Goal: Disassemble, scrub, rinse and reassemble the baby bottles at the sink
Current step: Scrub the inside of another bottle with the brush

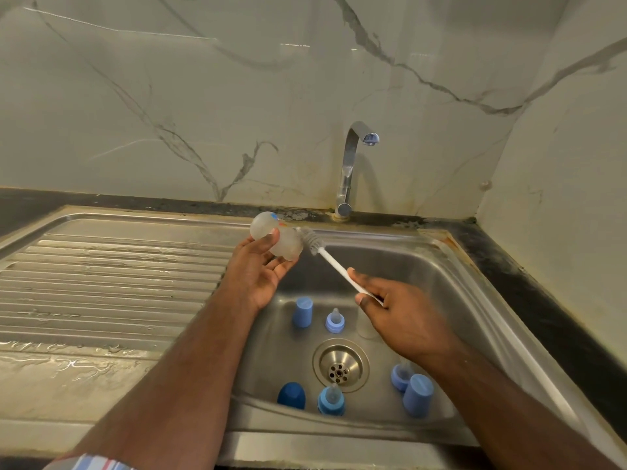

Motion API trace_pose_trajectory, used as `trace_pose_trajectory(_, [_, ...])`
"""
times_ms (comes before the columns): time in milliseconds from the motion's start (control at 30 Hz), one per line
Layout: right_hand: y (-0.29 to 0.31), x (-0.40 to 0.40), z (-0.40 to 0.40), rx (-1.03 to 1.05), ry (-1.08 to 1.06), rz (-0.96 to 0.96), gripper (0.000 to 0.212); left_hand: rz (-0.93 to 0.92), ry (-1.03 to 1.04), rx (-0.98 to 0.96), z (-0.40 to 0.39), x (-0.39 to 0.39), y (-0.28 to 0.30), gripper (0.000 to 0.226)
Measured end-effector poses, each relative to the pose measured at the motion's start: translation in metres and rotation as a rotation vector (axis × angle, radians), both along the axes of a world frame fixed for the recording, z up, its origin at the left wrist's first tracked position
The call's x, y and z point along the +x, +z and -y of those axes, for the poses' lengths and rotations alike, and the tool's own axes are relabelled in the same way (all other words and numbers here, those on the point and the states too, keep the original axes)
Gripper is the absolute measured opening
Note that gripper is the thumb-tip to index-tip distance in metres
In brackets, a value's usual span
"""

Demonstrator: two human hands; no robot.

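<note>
Bottle (276, 240) print unreadable; left hand (259, 271) grasps it above sink (451, 266), right hand (403, 315) pinches bottle brush (334, 262) w/ bristles at its mouth.

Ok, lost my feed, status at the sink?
Left hand holds bottle. Right hand pinches brush, bristles at bottle mouth. Caps, nipples in basin. Tap off.
</note>
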State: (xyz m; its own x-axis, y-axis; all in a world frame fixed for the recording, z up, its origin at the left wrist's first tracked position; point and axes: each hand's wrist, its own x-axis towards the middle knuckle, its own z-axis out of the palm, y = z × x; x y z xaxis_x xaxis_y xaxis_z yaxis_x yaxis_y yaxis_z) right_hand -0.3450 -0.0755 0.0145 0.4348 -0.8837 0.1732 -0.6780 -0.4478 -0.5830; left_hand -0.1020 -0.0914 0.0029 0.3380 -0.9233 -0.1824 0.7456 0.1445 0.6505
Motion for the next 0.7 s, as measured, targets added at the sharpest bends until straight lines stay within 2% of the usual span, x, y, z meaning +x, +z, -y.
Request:
trace_pose_trajectory(133, [0.001,-0.002,-0.003,0.005,0.020,0.071,0.044,-0.016,0.006,0.006,-0.002,0.000,0.002,0.030])
trace_pose_trajectory(333, [-0.002,-0.002,0.002,0.033,-0.019,0.049,0.045,-0.066,-0.037,-0.010,-0.002,0.001,0.003,0.038])
trace_pose_trajectory(433, [0.000,-0.002,-0.002,0.049,0.020,0.113,0.044,-0.104,-0.035,-0.006,-0.003,0.002,0.002,0.039])
trace_pose_trajectory(533, [0.000,0.001,-0.008,0.068,0.049,0.091,0.043,-0.112,-0.022,-0.002,-0.002,-0.001,0.002,0.041])
trace_pose_trajectory(667, [-0.001,0.003,-0.008,0.060,0.059,0.058,0.043,-0.019,0.019,-0.026,-0.002,-0.006,0.006,0.067])
trace_pose_trajectory(700, [-0.002,0.002,-0.006,0.057,0.045,0.044,0.043,-0.022,0.015,-0.029,-0.002,-0.006,0.006,0.068])
